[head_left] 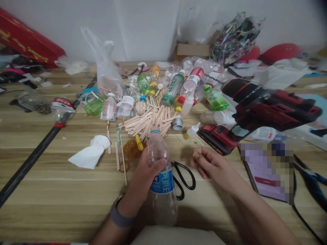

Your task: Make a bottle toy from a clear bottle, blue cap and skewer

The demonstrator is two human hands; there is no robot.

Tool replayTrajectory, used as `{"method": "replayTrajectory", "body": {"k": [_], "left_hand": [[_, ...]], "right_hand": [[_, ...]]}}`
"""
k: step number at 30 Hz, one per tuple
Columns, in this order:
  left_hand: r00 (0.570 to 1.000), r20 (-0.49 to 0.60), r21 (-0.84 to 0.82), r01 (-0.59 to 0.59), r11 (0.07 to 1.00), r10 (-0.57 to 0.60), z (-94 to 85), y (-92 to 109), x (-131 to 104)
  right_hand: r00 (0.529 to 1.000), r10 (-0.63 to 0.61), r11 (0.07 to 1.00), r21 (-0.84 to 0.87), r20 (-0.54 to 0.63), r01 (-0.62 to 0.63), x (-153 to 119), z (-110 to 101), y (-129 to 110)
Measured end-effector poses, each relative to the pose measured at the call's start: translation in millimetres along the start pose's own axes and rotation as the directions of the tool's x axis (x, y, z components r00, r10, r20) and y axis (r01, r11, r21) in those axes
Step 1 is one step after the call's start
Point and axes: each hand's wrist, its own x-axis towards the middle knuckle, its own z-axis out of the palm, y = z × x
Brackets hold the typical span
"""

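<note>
My left hand (146, 173) is wrapped around a clear plastic water bottle (163, 204) with a blue label reading PURE and a blue cap. The bottle leans slightly, its cap pointing away from me. To its right, my right hand (209, 165) hovers over the table with thumb and fingers pinched together. A faint thin line runs near those fingertips, but what they hold is too small to make out. Between the hands, black-handled scissors (187, 177) lie partly behind the bottle. A small white glue bottle (192, 131) stands just beyond my right hand.
Past the bottle lies a heap of wooden craft sticks (145, 120), with several plastic bottles behind it. Rubber bands (131, 148) and a white tissue (90, 152) are on the left. A red and black cordless drill (268, 105) and a phone (268, 177) sit on the right.
</note>
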Motion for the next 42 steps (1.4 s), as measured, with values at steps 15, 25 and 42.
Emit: {"method": "replayTrajectory", "body": {"k": [15,25,42], "left_hand": [[0.997,0.052,-0.008,-0.052,0.999,0.052,4.1,4.5,-9.6],[0.981,0.080,-0.214,0.190,0.958,-0.177,7.6,11.7,-3.2],[0.936,0.353,-0.325,0.114,0.939,0.009,5.9,-7.2,-10.7]], "right_hand": [[0.962,-0.162,0.908,0.348,-0.218,0.232,-36.8,-15.4,-51.3],[0.839,-0.408,0.884,0.076,-0.360,0.462,-34.3,-6.5,-54.1],[0.804,-0.479,0.875,-0.120,-0.353,0.469,-26.6,26.8,-39.1]]}}
